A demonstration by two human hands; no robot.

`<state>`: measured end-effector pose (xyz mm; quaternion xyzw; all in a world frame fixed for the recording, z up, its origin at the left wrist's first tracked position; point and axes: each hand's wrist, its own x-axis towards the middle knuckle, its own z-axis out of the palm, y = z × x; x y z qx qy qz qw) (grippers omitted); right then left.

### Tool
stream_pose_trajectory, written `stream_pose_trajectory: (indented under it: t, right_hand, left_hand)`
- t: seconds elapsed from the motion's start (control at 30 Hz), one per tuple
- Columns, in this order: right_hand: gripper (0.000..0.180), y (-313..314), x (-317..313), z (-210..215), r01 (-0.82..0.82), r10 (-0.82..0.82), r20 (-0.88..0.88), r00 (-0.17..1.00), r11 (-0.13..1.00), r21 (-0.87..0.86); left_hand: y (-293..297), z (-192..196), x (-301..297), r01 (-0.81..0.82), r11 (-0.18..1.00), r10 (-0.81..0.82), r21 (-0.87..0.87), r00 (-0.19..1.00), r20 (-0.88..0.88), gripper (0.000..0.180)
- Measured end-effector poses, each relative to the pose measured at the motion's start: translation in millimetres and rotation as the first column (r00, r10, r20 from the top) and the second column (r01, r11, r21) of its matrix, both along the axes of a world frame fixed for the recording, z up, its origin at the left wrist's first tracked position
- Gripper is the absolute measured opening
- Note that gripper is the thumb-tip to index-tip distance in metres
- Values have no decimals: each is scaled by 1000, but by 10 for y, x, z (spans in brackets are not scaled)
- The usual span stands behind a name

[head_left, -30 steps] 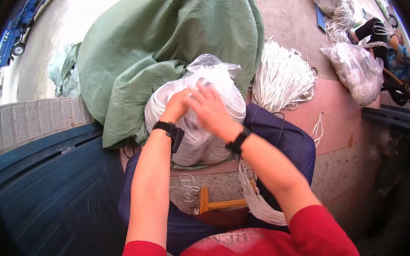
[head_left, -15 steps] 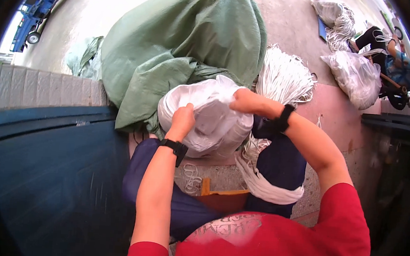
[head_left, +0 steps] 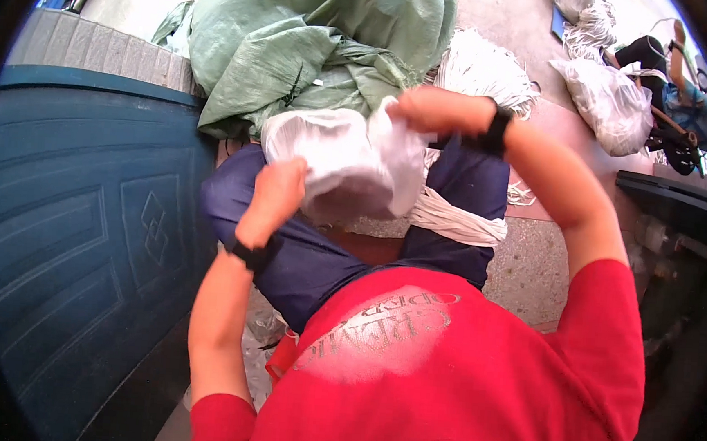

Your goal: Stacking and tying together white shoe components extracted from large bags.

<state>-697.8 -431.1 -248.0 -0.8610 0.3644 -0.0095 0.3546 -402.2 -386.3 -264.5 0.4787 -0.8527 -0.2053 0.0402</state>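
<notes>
A translucent white plastic bag (head_left: 347,164) sits between my knees, its upper part bunched and its mouth facing up toward my hands. My left hand (head_left: 278,191) is closed on the bag's left edge, slightly blurred. On the far right side, my right hand (head_left: 428,109) grips the raised rim, its fingertips partly hidden in the film. What the bag holds cannot be made out. Just beyond it lies a large green woven sack (head_left: 270,63), slumped and creased. A bundle of white cords (head_left: 462,221) drapes over my right thigh.
A blue panelled door (head_left: 84,202) stands close on my left. More white cords (head_left: 488,73) are heaped on the floor beyond my right hand. Farther right are a filled clear bag (head_left: 606,107) and another person (head_left: 688,100). Dark metal shelving (head_left: 670,206) stands at right.
My view has tilted, bringing more of my red shirt into sight. The bag has tipped and its rim is folded differently; my right hand holds its side higher.
</notes>
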Motion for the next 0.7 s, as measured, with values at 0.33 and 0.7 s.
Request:
stream_pose_trajectory:
  t: [0.33, 0.7]
  right_hand:
    - [12, 1144, -110, 492, 232, -230, 145, 962, 973, 1]
    - [20, 1912, -4, 41, 525, -571, 249, 782, 820, 229]
  left_hand:
    - [524, 74, -33, -213, 977, 211, -17, 975, -76, 16]
    - [638, -80, -140, -5, 1000, 4, 9, 992, 126, 13]
